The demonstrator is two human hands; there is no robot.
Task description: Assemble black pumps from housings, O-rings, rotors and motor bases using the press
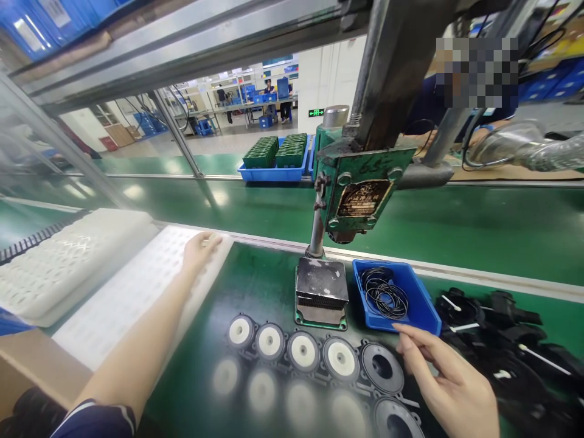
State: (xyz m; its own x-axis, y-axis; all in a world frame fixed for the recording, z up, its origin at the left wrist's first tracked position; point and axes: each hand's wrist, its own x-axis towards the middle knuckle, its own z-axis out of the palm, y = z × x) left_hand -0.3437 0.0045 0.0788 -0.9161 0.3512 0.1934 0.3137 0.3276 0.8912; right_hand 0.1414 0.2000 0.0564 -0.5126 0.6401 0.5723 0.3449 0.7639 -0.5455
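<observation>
My left hand (201, 250) reaches to the far right corner of a white foam tray (150, 274). Its fingers are pinched together, and whatever lies between them cannot be made out. At the right, my right hand (449, 380) is beside the near edge of a blue bin (417, 289) holding thin black rings (385, 298). Thumb and forefinger come together there, any held item too small to see. Several round black housings with white discs (303, 351) sit in a row on the green bench. Two black housings without discs (382, 368) are closest to my right hand.
A green press (360, 188) stands over a black metal block (322, 283) mid-bench. Black parts with white sticks (506, 359) are piled at the right. Stacked white trays (77, 261) lie left. Behind is a blue crate of green boards (274, 173); a person works beyond.
</observation>
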